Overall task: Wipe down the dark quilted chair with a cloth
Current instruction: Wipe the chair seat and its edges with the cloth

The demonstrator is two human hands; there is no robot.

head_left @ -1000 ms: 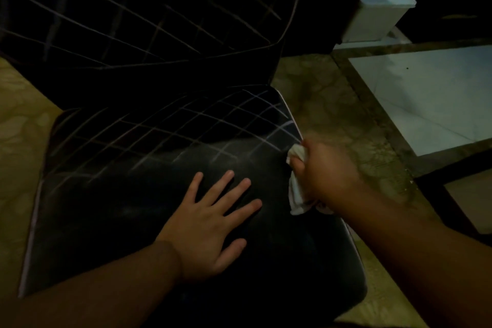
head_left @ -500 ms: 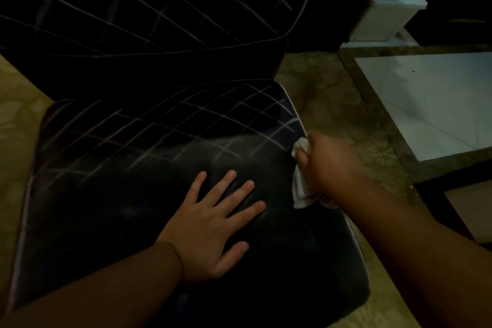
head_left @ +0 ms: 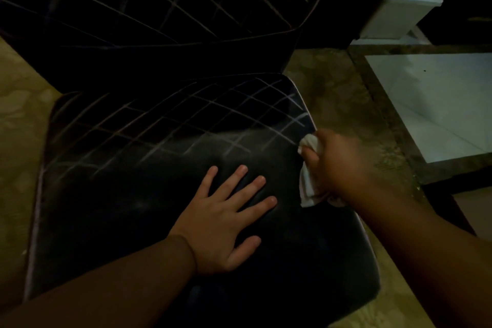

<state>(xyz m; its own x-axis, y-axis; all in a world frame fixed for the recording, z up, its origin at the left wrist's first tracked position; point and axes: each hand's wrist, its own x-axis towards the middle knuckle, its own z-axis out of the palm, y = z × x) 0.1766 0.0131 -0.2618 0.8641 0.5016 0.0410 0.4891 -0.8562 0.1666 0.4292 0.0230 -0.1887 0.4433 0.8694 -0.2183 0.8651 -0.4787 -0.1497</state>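
The dark quilted chair (head_left: 138, 141) fills the left and middle of the head view, its seat crossed by pale stitch lines and its backrest rising behind. My left hand (head_left: 226, 221) lies flat on the seat with fingers spread. My right hand (head_left: 338, 165) grips a crumpled white cloth (head_left: 307, 181) against the seat's right edge. Most of the cloth is hidden inside the fist.
Mottled stone floor (head_left: 332, 82) runs along the chair's right side, bordered by a dark strip and a pale glossy tile panel (head_left: 436, 104). A white lidded bin (head_left: 399, 5) stands at the back right. Patterned floor also shows at the left (head_left: 18, 120).
My right hand with the cloth has slid a little farther back along the seat's right edge. My left hand stays pressed flat in the same place.
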